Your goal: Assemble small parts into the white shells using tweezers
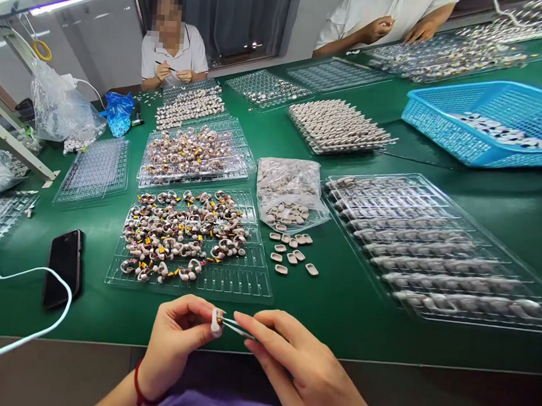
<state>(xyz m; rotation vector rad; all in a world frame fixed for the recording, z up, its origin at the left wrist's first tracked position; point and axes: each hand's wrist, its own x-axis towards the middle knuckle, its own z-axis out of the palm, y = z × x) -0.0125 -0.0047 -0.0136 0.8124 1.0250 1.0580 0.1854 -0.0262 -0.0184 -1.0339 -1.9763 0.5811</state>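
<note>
Between thumb and index finger, my left hand pinches a small beige earbud-like part over the table's front edge. A pair of metal tweezers is held in my right hand; its tips touch the part's inner side, where a bit of amber shows. Just beyond my hands lies a clear tray heaped with similar curved parts bearing brown and amber pieces. To its right, loose oval beige shells lie before a plastic bag of more shells.
At left are a black phone and a white cable. A second filled tray stands behind; right are a tray of grey rows and a blue basket. Two people sit across the green table.
</note>
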